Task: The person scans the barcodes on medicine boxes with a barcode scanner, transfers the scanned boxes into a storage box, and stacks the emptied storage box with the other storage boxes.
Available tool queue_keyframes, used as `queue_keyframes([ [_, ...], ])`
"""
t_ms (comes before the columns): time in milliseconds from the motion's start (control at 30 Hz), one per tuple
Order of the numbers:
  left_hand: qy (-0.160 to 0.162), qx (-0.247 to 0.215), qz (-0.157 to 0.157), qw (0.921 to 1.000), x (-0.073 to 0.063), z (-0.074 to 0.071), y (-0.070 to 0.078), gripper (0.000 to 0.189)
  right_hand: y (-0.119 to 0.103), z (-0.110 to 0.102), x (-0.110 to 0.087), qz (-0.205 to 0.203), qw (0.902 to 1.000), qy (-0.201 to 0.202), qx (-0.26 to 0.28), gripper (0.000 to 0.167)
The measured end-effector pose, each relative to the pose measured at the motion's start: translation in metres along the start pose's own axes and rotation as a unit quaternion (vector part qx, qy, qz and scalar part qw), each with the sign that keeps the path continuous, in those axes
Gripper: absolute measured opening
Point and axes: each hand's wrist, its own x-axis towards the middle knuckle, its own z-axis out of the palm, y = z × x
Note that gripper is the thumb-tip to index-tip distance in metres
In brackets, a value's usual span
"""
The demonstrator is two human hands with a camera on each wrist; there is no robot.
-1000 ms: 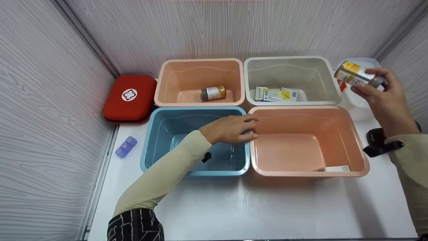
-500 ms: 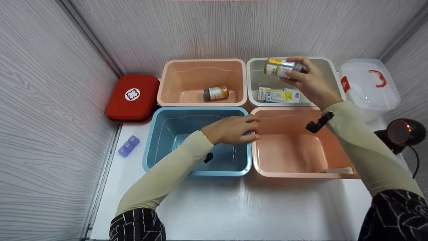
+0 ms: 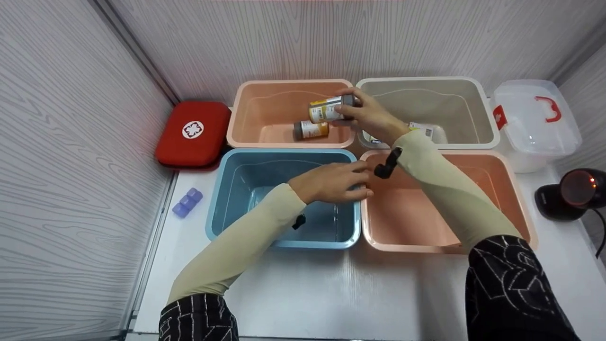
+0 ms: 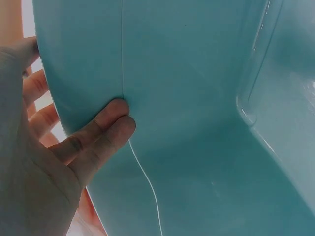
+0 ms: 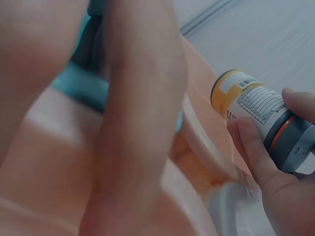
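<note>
My right hand [image 3: 371, 116] grips a medicine bottle [image 3: 323, 112] around its dark cap end and holds it on its side, over the right part of the back-left peach bin [image 3: 258, 104]. Seen from the right wrist, the bottle [image 5: 253, 101] has a yellow and white printed label, with fingers and thumb on either side. A similar bottle [image 3: 311, 130] lies inside that bin, just below the held one in the head view. My left hand [image 3: 331, 182] holds the right wall of the blue bin [image 3: 284, 244], two digits inside it and the other fingers over the outside.
At the back right, a grey bin [image 3: 454, 102] contains medicine boxes [image 3: 421, 129], partly behind my right arm. A peach bin [image 3: 402, 222] stands in front of it. A red first-aid case [image 3: 194, 135], purple pill box [image 3: 188, 202], clear lidded box [image 3: 535, 118] and black scanner [image 3: 577, 189] flank the bins.
My right hand has carried the bottle leftward from beside the clear box, across the grey bin, to the back-left peach bin. My left hand keeps its place on the blue bin.
</note>
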Motion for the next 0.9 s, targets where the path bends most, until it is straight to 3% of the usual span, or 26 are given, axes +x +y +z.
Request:
queue_keyframes([
  [133,0.001,-0.009,-0.001,1.0,0.0,0.003,0.004,0.054,0.004,0.014,0.013,0.021,0.9998,0.0,-0.001,0.045],
  [233,0.005,-0.018,0.0,0.9998,0.0,0.003,0.007,0.051,0.007,0.019,0.016,0.02,0.9996,-0.001,0.018,0.06],
  [367,0.006,-0.022,0.007,0.9997,0.0,0.003,0.009,0.049,0.011,0.018,0.014,-0.013,0.9986,-0.014,0.049,0.079],
  [500,0.002,-0.02,0.011,0.9997,0.0,0.004,0.011,0.05,0.011,0.011,0.006,-0.058,0.996,-0.005,0.068,0.075],
  [667,-0.002,-0.016,0.015,0.9997,0.002,0.005,0.012,0.05,0.006,-0.009,-0.022,-0.104,0.9912,-0.026,0.077,0.055],
  [900,-0.004,-0.027,0.011,0.9996,0.0,0.006,0.011,0.049,0.006,-0.055,-0.093,-0.11,0.987,-0.103,0.055,0.035],
])
